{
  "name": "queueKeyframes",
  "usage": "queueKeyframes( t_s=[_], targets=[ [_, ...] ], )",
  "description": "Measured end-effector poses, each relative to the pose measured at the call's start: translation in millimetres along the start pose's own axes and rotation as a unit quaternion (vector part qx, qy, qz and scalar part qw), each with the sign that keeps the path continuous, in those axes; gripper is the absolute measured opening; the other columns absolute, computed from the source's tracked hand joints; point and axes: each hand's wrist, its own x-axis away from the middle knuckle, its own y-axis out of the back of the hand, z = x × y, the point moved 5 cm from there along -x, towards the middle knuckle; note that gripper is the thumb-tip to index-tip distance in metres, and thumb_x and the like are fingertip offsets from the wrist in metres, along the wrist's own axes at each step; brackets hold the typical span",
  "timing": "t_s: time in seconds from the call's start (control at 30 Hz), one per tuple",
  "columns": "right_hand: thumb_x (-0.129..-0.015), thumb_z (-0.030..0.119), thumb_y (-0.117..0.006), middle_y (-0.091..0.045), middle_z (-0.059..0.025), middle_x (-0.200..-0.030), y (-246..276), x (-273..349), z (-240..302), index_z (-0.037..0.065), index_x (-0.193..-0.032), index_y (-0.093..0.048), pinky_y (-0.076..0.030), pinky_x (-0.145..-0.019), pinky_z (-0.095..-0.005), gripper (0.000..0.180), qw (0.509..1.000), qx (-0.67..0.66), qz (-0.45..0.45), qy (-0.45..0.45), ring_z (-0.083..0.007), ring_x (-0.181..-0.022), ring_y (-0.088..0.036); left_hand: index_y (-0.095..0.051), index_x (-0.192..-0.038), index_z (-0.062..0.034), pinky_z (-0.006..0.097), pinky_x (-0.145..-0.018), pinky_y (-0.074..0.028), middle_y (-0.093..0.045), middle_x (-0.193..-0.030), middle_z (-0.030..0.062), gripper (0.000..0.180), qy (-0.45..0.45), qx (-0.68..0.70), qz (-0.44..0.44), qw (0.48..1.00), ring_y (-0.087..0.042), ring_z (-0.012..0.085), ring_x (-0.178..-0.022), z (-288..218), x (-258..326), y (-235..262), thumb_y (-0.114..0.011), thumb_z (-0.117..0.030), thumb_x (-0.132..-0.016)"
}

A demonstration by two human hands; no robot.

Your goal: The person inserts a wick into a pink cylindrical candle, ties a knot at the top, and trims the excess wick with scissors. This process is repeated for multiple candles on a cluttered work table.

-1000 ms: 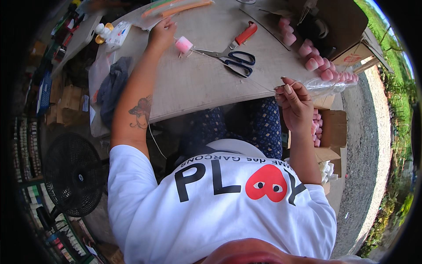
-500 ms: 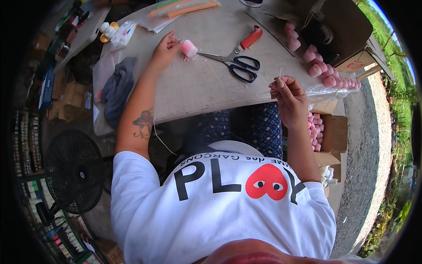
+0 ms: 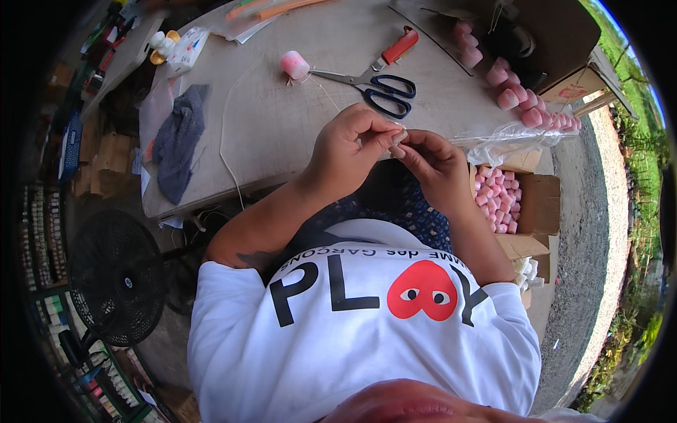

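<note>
My left hand (image 3: pixel 350 144) and my right hand (image 3: pixel 431 161) meet at the near edge of the wooden table (image 3: pixel 282 134), fingertips pinched together on a thin white thread and a small pale object. What that object is I cannot tell. The thread runs up across the table to a pink spool (image 3: pixel 294 65) lying beyond my hands. Scissors (image 3: pixel 381 83) with black handles lie open just past the spool, beside a red-handled tool (image 3: pixel 399 46).
Pink spools (image 3: pixel 518 99) line the table's far right in a clear plastic bag. A cardboard box (image 3: pixel 536 204) of more pink spools stands at my right. A grey cloth (image 3: pixel 178 137) hangs at the table's left edge; a black fan (image 3: pixel 116 278) stands lower left.
My left hand let go of the pink spool and came back to the table's near edge to meet my right hand. The spool now lies alone on the table.
</note>
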Motion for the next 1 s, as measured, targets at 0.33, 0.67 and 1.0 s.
queueKeyframes(
  t_s=[0.33,0.67,1.0],
  targets=[
    [-0.090,0.010,-0.062,-0.058,-0.0037,-0.096,17,9,7,0.001,-0.095,-0.066,-0.040,-0.085,-0.0250,0.012,0.998,-0.024,-0.003,0.052,-0.0128,-0.095,-0.052,-0.039,-0.137,-0.0074,0.023,-0.074,-0.047,-0.045,-0.122,0.0082,0.049,0.205,0.237,0.085,0.946,-0.056,0.0117,-0.083,9,12,-30,-0.058,-0.008,-0.092],
    [-0.088,0.013,-0.065,-0.049,-0.0055,-0.107,22,1,10,0.005,-0.095,-0.069,-0.038,-0.090,-0.0292,0.012,0.997,-0.021,-0.046,0.058,-0.0171,-0.104,-0.046,-0.032,-0.139,-0.0075,0.026,-0.073,-0.052,-0.051,-0.121,0.0091,0.050,0.230,0.245,0.205,0.919,-0.062,0.0138,-0.082,15,6,-41,-0.051,-0.003,-0.094],
    [-0.080,0.007,-0.068,-0.057,-0.0072,-0.108,17,3,21,0.006,-0.088,-0.066,-0.036,-0.095,-0.0367,0.008,0.920,0.325,-0.103,0.192,-0.0278,-0.109,-0.046,-0.064,-0.098,-0.0007,0.021,-0.058,-0.047,-0.062,-0.079,0.0027,0.012,0.177,-0.116,0.092,0.973,-0.057,0.0068,-0.064,-1,0,2,-0.061,-0.008,-0.089]
  ],
)
